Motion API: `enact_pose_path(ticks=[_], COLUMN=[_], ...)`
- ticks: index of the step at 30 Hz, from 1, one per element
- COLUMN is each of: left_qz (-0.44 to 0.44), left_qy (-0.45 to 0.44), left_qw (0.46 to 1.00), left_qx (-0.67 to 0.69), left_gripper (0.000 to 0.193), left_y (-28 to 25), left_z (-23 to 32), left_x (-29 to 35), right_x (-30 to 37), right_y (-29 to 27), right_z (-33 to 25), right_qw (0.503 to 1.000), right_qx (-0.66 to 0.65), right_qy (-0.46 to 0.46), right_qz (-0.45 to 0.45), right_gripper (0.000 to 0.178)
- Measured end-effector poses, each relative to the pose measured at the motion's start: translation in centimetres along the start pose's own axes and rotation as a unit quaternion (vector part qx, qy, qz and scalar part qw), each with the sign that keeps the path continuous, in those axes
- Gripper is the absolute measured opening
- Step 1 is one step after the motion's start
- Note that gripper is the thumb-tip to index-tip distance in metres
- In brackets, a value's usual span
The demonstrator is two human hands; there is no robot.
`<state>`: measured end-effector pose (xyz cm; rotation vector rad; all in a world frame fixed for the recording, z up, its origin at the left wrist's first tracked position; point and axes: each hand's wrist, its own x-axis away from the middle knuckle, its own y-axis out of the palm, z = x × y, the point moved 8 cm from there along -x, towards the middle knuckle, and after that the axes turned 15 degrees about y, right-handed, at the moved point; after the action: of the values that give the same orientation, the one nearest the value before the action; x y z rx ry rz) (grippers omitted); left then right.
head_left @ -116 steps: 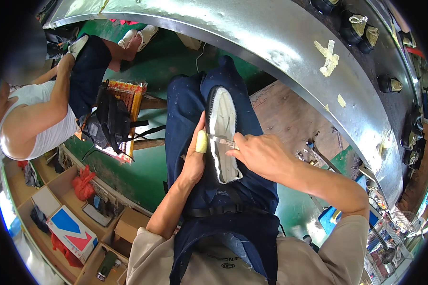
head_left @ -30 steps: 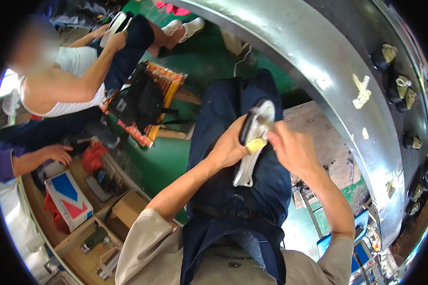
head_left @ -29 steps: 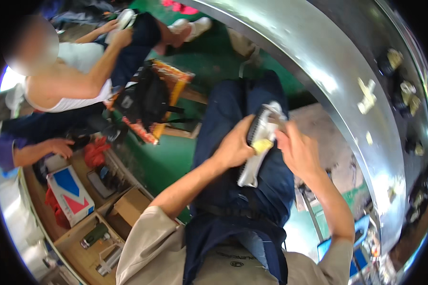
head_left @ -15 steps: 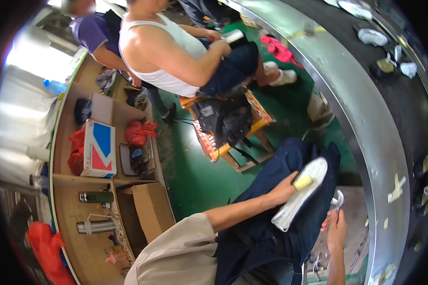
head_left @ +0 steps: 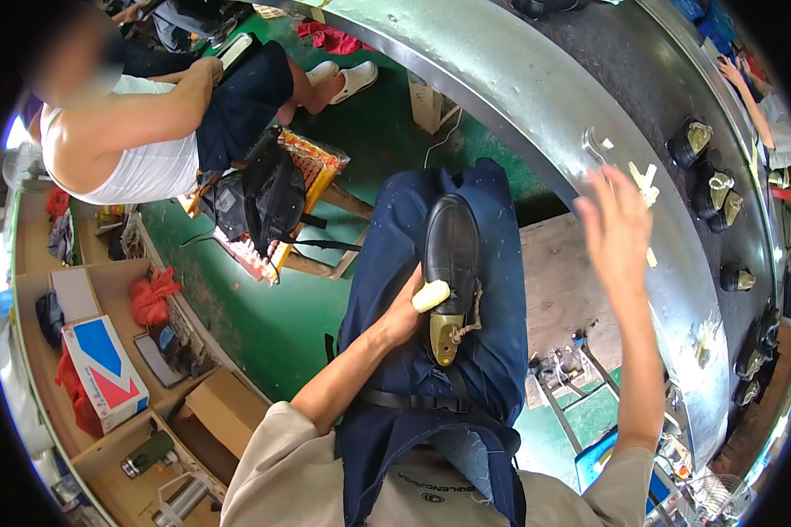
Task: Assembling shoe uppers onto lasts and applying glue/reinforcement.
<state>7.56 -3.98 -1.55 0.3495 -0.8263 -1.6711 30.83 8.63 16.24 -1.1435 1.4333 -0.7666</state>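
Observation:
A black leather shoe [head_left: 453,241] lies sole down along my lap, toe pointing away from me, with a yellow-green shoe last [head_left: 445,341] showing at its heel end. A loop of cord hangs at the last's right side. My left hand [head_left: 404,307] grips the shoe from the left; a pale yellow cover [head_left: 431,296] sits on its thumb. Over the metal bench rim, my right hand [head_left: 620,220] is raised with its fingers apart and slightly blurred. Just beyond its fingertips rests a small metal hand tool with a curved head [head_left: 598,142].
A curved metal bench rim [head_left: 536,79] borders a dark belt [head_left: 642,97] with several black shoes on lasts. At left stands a wooden shelf [head_left: 198,329] with boxes and bags. A seated person [head_left: 141,132] works ahead left, near a stool with a black bag [head_left: 264,193].
The shoe has turned from its white sole to its black upper and lies along my lap. My right hand has moved up to the bench rim and let go of the metal tool.

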Motion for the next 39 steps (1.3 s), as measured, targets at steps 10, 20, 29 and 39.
enact_pose_path(ticks=[10, 20, 29, 39], left_qz=[-0.056, 0.036, 0.149, 0.195], left_qy=[0.019, 0.023, -0.070, -0.056], left_qw=[0.986, 0.997, 0.985, 0.978], left_qx=[-0.158, -0.070, 0.051, 0.040], left_gripper=[0.099, 0.087, 0.088, 0.070], left_y=[0.7, 4.0, 2.7, 4.4], left_z=[3.5, 3.2, 6.8, 5.1], left_x=[0.4, 5.1, -1.0, -0.1], right_x=[4.8, 9.3, 12.7, 13.0], right_y=[8.9, 5.9, 5.5, 0.9], right_z=[-11.9, -11.6, -7.3, -15.3], right_qw=[0.785, 0.823, 0.851, 0.900], right_qx=[-0.474, -0.393, -0.462, -0.426], right_qy=[0.159, 0.269, 0.145, -0.094], right_qz=[-0.366, -0.310, -0.204, -0.004], right_gripper=[0.102, 0.069, 0.045, 0.038])
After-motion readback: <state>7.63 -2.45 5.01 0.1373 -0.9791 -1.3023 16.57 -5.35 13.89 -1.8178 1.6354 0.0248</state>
